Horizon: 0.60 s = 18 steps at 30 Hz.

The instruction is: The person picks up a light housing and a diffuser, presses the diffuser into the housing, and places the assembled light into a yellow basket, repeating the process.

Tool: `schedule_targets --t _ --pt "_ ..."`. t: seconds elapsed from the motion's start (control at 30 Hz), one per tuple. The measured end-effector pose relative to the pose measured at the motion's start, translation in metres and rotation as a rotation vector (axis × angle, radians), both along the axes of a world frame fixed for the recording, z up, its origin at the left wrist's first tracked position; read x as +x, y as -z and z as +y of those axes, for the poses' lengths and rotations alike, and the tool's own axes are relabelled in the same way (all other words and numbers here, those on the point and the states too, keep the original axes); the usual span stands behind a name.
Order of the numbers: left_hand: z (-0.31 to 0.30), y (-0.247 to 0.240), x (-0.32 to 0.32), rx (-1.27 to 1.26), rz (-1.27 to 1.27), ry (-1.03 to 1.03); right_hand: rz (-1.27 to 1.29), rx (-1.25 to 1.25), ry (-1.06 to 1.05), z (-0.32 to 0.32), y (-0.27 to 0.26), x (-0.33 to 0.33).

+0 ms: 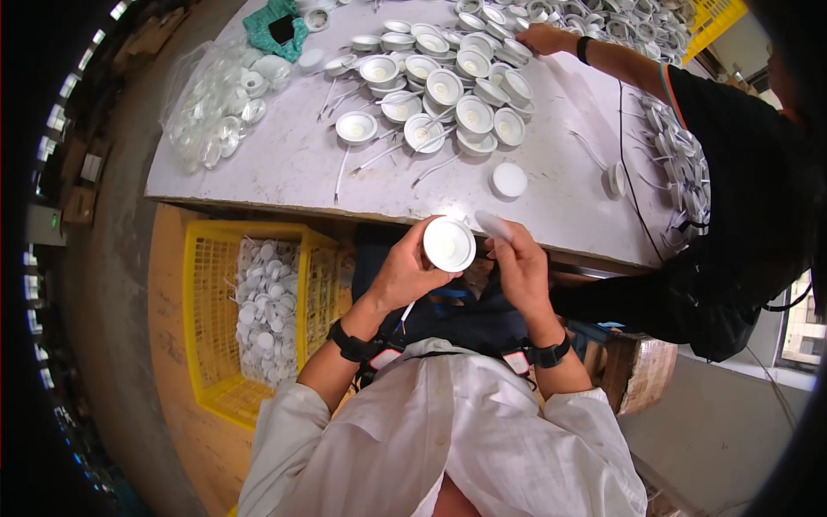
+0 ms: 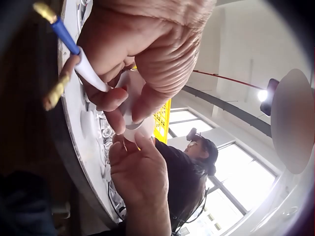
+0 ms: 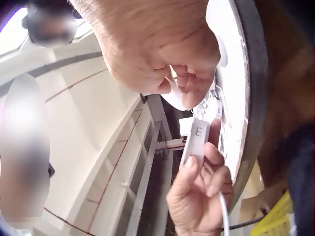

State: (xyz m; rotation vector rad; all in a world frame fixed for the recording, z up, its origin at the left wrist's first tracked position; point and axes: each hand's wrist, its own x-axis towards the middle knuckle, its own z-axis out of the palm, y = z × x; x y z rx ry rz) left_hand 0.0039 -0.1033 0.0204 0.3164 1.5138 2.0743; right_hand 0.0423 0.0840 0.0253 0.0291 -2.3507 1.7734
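In the head view a round white lamp housing faces up in my left hand, whose fingers and thumb grip its rim; its cable hangs below. My right hand, just to the right, pinches a thin translucent white disc that is apart from the housing. The right wrist view shows the housing's side with a letter E in the left hand, and the disc at the right hand. Blue and brown wire ends stick out near the left hand.
Many lamp housings lie piled on the white table. One white disc lies near its front edge. A plastic bag is at the left. Below stands a yellow crate with white parts. Another person's arm reaches in from the right.
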Motion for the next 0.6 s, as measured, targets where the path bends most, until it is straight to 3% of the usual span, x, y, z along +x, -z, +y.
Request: schedule_targets --t 0.03,0.1,0.13,0.5,0.6 --pt "0.001 0.0 0.0 0.026 -0.017 0.005 -0.001 -0.003 -0.004 -0.004 -0.002 0.002" --pt "0.003 0.0 -0.001 0.049 -0.033 0.009 0.259 0.466 -0.068 -0.009 -0.004 0.007" --pt "0.004 0.001 -0.001 0.03 -0.011 0.012 0.236 0.517 -0.118 -0.011 -0.003 0.009" --pt "0.003 0.005 0.002 0.156 0.066 -0.001 0.346 0.712 -0.157 -0.024 -0.006 0.01" --pt "0.001 -0.002 0.002 0.025 -0.11 0.017 0.399 0.729 -0.127 -0.024 -0.006 0.009"
